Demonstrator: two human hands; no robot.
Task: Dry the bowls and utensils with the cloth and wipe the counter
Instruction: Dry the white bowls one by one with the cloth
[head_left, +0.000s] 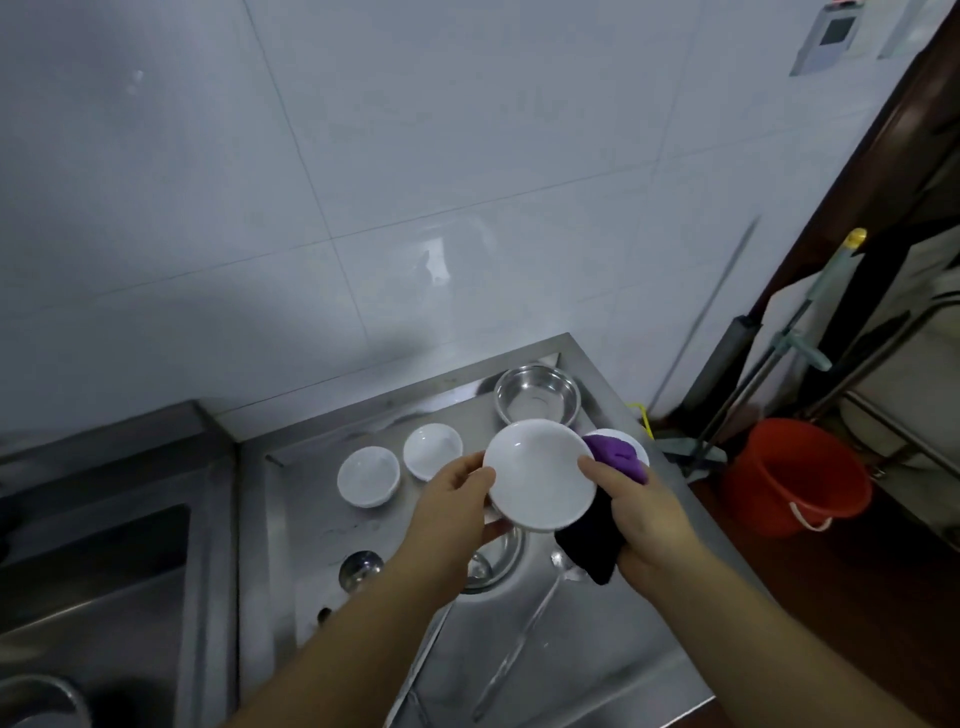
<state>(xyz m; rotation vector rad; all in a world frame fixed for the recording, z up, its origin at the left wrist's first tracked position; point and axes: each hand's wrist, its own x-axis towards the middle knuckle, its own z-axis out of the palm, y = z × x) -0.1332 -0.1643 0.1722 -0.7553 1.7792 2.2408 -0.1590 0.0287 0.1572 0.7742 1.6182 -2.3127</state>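
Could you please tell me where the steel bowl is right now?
The steel bowl stands in the counter's far right corner by the wall, just beyond the held white dish.

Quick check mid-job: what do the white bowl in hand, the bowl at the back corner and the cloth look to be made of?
White bowl: glossy and opaque with a soft highlight, likely glazed ceramic or melamine; the picture cannot settle which. Metal bowl: mirror-like grey sheen, probably stainless steel, like the counter. Purple cloth: matte, bunched in soft folds, looks like plush fabric, perhaps microfibre.
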